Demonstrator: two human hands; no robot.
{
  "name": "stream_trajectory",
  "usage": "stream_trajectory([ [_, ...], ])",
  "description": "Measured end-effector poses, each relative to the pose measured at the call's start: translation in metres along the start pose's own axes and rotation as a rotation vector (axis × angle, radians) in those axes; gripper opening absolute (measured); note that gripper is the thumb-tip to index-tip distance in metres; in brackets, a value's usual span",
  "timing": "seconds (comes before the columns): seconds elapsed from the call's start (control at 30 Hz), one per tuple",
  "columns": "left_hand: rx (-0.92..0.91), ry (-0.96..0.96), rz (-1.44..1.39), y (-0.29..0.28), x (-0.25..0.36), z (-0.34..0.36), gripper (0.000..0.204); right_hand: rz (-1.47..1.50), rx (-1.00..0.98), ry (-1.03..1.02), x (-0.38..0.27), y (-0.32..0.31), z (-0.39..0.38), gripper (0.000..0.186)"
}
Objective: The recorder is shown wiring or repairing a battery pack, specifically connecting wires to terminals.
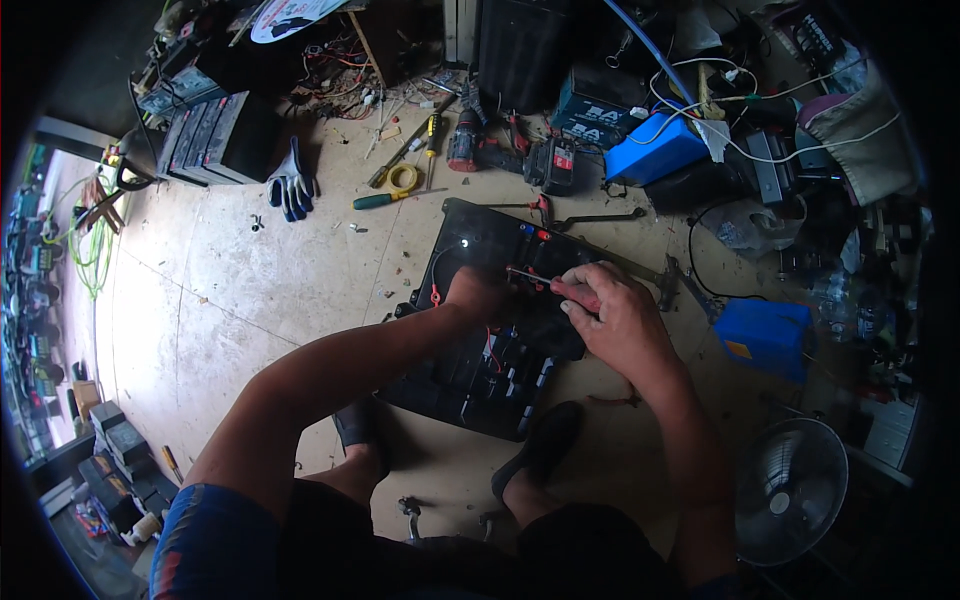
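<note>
nearest you, your black shoes (545, 445) flank the near end of the black case (445, 414), which lies on the floor between your legs and reaches away from you. in its near part are dark modules, with a loose red wire (492, 350) beside them.

over the middle of the case is your left hand (482, 290), reaching in. its fingers are lost in shadow, so i cannot tell whether they are apart, together or pinching something. just outside its wrist is a red ring-shaped fitting (435, 296) on a cable.

your right hand (618, 315) is closed around the handle of the red-handled screwdriver (577, 295), thumb and fingers clamped on it. the shaft slants across the case toward your left fingers, and small red parts sit near its tip; whether the tip is seated in a screw is too dark to tell.

the step in hand looks like working a fastener or connection inside the case. the next move seems to call for lining the shaft up with it, bracing with the left hand and turning from the right wrist.

past the far edge lie a dark wrench (600, 217), then a green-handled screwdriver (375, 201), a yellow tape roll (393, 188) and a cordless drill (463, 147).
</note>
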State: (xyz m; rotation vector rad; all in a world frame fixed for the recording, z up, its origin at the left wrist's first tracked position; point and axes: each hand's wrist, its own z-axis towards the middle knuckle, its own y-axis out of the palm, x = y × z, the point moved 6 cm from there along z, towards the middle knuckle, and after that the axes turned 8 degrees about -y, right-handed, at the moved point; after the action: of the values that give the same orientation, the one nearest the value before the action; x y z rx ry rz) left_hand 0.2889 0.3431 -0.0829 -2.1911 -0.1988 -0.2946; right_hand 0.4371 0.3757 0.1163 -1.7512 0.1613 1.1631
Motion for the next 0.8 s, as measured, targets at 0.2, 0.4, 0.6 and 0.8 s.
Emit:
stream_trajectory([
  [0.2, -0.053, 0.102, 0.123, 0.009, 0.001, -0.013, 0.032, -0.307, -0.245, -0.246, -0.031, 0.02, 0.051, 0.041],
  [0.4, -0.127, -0.041, -0.728, 0.054, -0.029, 0.014, 0.029, -0.458, -0.156, -0.302, -0.048, 0.022, 0.072, 0.052],
  [0.6, -0.133, 0.029, -0.724, 0.045, -0.026, 0.015, 0.03, -0.158, -0.234, -0.198, -0.037, 0.014, 0.063, 0.053],
  [0.8, -0.265, -0.229, -1.185, 0.052, -0.026, 0.018, 0.023, -0.566, -0.011, -0.386, -0.057, 0.007, 0.062, 0.04],
])
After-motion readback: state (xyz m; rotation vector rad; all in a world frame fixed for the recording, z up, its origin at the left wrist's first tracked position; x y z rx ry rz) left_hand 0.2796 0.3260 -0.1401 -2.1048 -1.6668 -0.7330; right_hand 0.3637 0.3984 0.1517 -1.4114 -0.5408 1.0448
